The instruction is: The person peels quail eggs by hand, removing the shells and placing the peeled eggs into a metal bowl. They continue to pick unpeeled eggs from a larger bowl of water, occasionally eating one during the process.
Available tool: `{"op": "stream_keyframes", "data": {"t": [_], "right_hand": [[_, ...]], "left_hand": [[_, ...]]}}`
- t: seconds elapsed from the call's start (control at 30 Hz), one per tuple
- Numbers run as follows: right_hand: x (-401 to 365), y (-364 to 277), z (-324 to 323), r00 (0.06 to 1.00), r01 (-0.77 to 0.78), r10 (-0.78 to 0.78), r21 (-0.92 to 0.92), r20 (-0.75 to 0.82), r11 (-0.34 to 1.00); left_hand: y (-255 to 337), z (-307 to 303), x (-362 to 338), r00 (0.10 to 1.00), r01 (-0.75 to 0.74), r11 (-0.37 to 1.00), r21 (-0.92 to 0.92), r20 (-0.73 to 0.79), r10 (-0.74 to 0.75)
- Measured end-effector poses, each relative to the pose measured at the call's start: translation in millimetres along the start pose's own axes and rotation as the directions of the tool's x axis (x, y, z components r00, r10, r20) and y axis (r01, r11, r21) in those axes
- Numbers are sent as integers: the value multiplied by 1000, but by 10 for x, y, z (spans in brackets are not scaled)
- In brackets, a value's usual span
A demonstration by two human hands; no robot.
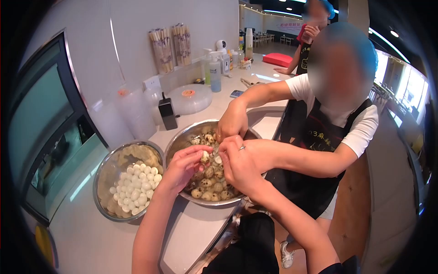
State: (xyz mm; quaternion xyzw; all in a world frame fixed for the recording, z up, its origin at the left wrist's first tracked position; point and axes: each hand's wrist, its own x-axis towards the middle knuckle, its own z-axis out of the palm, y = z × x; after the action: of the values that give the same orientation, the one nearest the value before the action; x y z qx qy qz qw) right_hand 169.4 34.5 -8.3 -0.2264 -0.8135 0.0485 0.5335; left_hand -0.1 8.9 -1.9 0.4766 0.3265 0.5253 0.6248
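Pinched between thumb and fingertips of the left hand (185,162), a partly peeled egg (205,158) shows white beside its brown-speckled shell, above a wide metal bowl (218,202). Just right of that grip, the right hand (239,168) curls its fingers over the same bowl; whether it grasps anything cannot be told, as the fingers hide what lies beneath. Below both hands, speckled eggs (207,184) crowd the bowl. To the left of the left hand, a second metal bowl (119,163) holds a heap of peeled white eggs (135,186), resting on the same pale surface (75,239).

Close beyond the right hand, a co-worker in a black apron (321,132) reaches into the wide bowl, one hand (233,119) dipped inside its far edge. Past the left hand stand a black box (168,112) and a round, clear-sided container (189,99); farther off are a pump bottle (215,75) and a phone (236,94). Well beyond the hands, another person (305,57) stands at the surface.
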Motion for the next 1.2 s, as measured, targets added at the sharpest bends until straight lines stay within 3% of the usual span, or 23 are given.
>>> {"op": "stream_keyframes", "data": {"t": [0.17, 0.27, 0.37, 0.67, 1.0, 1.1, 1.2], "right_hand": [[-13, 23, 12, 998, -62, 63, 54, -26, 997], [-1, 8, -5, 996, 56, -56, -1, 68, 998], [38, -18, 0, 990, 132, -133, 24, 37, 991], [36, 5, 6, 982, 179, -182, 60, 52, 982], [8, 4, 49, 985, 55, -64, 59, 160, 997], [-21, 48, 95, 991, 76, -84, 82, 102, 994], [-38, 17, 90, 995, -12, -3, 157, 96, 988]], "left_hand": [[10, -8, -1, 999, -33, 998, -58, -29, 31], [3, -26, 17, 997, -45, 998, -48, 61, 48], [2, 7, 25, 998, -62, 996, -62, 28, 64], [14, 22, 21, 999, -46, 999, -4, 22, 46], [-37, -21, 41, 999, -35, 998, 50, -29, 36], [-46, -4, 32, 996, -44, 997, 71, -71, 49], [-40, 43, 17, 994, -74, 995, 72, -77, 79]]}}
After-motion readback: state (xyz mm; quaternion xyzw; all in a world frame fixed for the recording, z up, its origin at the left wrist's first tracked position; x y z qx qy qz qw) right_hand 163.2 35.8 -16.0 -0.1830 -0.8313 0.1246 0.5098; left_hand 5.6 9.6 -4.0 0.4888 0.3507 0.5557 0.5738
